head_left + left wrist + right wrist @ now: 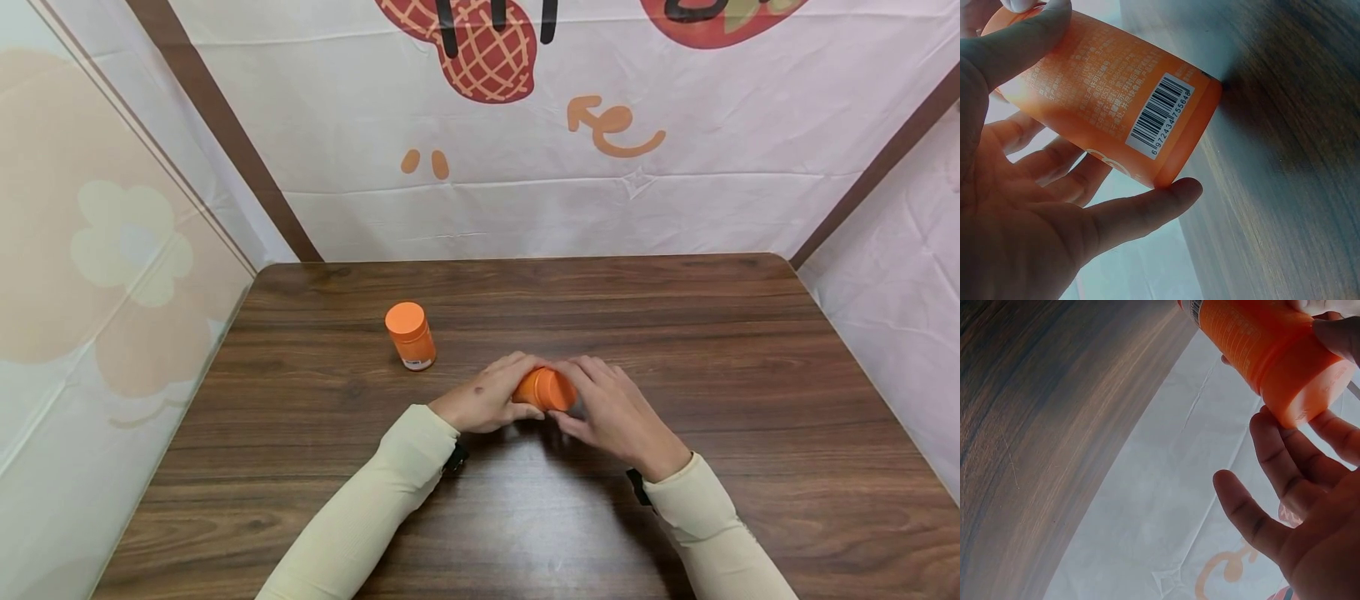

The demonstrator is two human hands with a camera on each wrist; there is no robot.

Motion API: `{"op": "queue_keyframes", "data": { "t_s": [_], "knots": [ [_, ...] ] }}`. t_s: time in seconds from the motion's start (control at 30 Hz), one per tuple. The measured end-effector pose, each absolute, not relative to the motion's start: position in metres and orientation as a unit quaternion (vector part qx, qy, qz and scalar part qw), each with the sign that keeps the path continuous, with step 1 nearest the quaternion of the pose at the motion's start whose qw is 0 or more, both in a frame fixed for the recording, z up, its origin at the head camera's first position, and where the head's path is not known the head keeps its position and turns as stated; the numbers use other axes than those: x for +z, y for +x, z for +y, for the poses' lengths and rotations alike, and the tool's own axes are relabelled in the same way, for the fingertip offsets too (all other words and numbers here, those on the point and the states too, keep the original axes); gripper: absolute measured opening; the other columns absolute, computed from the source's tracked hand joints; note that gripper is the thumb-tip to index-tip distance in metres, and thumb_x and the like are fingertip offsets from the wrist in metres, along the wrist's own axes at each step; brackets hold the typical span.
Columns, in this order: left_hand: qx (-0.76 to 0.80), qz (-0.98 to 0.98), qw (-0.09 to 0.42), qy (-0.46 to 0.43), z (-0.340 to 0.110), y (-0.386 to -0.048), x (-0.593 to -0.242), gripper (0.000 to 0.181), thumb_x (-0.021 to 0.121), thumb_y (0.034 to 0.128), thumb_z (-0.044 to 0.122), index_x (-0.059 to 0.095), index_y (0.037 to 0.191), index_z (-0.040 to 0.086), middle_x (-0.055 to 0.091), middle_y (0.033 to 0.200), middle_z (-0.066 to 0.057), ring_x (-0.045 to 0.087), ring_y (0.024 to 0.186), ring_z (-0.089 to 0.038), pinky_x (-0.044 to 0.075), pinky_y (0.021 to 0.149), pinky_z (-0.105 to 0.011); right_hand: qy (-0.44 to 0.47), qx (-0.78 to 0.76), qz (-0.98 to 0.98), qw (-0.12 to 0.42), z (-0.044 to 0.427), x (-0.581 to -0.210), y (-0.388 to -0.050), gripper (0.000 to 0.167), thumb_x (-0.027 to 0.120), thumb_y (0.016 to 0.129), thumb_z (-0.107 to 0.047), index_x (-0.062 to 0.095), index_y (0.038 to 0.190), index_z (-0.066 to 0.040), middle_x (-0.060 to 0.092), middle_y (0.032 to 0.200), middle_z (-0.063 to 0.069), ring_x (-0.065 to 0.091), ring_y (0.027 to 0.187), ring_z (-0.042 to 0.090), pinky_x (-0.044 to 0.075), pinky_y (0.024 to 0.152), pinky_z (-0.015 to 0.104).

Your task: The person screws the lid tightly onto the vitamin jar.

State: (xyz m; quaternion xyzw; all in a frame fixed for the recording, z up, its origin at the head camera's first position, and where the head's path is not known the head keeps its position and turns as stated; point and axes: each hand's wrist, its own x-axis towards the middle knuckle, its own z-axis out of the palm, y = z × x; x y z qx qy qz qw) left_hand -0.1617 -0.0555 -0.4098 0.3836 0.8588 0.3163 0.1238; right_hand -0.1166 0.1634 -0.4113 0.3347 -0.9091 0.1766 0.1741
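Observation:
My left hand point(489, 395) holds an orange plastic bottle point(529, 388) by its body, tilted so that the lid faces right. In the left wrist view a white barcode label point(1160, 116) and fine print show near the base of this bottle, and the thumb lies across its other end. The ridgeless orange lid point(1302, 384) is still on the bottle. Around it my right hand point(618, 412) has its thumb and fingertips, with the little finger held away. A second orange bottle point(412, 337), lidded and upright, stands to the left beyond my left hand.
The brown wood-grain table point(525, 533) lies under both hands. A white printed cloth point(525, 208) rises behind its far edge, and cloth walls stand at the left and right sides. Dark straps point(454, 457) sit at the wrists.

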Motion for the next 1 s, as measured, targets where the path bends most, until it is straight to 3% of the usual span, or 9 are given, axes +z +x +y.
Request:
{"op": "queue_keyframes", "data": {
  "t_s": [0.67,1.0],
  "knots": [
    [0.319,0.856,0.128,0.385,-0.0548,-0.1615,-0.4098,0.055,0.077,0.0893,0.017,0.05,0.137,0.011,0.055,0.12,-0.005,0.053,0.103,-0.019,0.046,0.089,-0.038,0.283,0.174,-0.931,0.15,0.1603,-0.4093,-0.1147,0.055,0.084,0.079,-0.036,0.064,0.119,-0.003,0.066,0.1,0.01,0.064,0.084,0.026,0.052,0.073,0.045],
    [0.319,0.857,0.126,0.384,-0.0548,-0.161,-0.4092,0.054,0.077,0.0894,0.018,0.051,0.136,0.011,0.056,0.118,-0.005,0.053,0.101,-0.019,0.047,0.087,-0.037,0.259,0.207,-0.933,0.143,0.1588,-0.4092,-0.116,0.051,0.08,0.082,-0.041,0.067,0.111,-0.001,0.07,0.098,0.011,0.065,0.085,0.026,0.052,0.072,0.044]
  ]
}}
